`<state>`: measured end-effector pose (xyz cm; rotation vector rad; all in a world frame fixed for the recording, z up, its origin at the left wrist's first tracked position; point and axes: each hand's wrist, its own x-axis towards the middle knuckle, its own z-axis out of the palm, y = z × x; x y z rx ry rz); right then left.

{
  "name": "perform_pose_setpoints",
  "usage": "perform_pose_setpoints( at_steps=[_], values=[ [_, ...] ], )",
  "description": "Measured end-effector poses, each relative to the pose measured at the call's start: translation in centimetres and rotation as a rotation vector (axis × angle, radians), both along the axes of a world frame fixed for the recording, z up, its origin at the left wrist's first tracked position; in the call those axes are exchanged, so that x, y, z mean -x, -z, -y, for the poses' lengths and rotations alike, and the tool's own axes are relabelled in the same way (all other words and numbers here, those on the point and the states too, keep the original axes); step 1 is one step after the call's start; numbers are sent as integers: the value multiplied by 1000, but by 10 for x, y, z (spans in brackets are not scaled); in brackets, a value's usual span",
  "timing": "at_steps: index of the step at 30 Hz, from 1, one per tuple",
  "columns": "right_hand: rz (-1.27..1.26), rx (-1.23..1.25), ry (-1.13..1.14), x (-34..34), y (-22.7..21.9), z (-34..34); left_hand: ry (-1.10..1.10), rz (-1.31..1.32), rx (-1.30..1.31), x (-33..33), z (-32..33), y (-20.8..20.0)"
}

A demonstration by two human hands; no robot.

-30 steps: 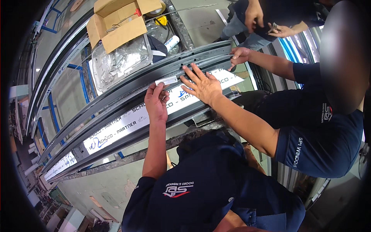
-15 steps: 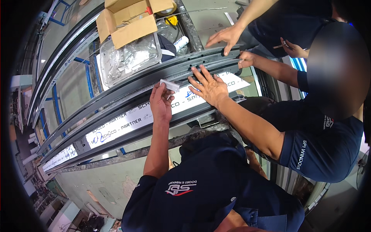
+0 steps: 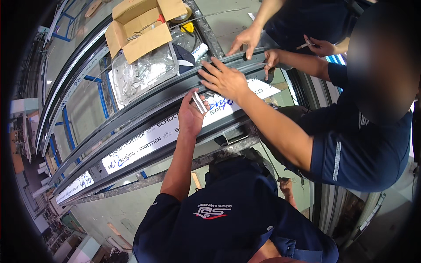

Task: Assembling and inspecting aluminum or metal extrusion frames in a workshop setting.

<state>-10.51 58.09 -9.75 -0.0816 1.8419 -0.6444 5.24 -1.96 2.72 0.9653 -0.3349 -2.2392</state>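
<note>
Clearly, left hand pinches a metal strip atop the profile's edge.

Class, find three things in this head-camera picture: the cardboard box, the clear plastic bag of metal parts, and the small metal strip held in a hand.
Cardboard box (image 3: 144,26), head view, on its open flap.
Plastic bag (image 3: 142,74), head view, on its middle.
Metal strip (image 3: 199,103), head view, on its middle, held in the left hand (image 3: 190,116).

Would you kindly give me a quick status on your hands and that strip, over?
Left hand pinching metal strip over grey frame. Right hand low, mostly hidden. Co-worker's hand flat on frame just beyond.
</note>
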Motion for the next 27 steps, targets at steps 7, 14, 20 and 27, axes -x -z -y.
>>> perform_pose_setpoints(
  at_steps=[7,14,20,27],
  values=[
    [-396,-221,77,-23,-8,-31,102,3,77,-2,-28,-19],
    [-65,-153,16,4,-80,-63,-107,234,84,-84,-93,-34],
    [420,37,0,15,-122,-71,-165,323,97,-141,-149,-47],
    [203,531,-251,-58,-161,127,-226,393,187,-185,-160,-60]
  ],
)
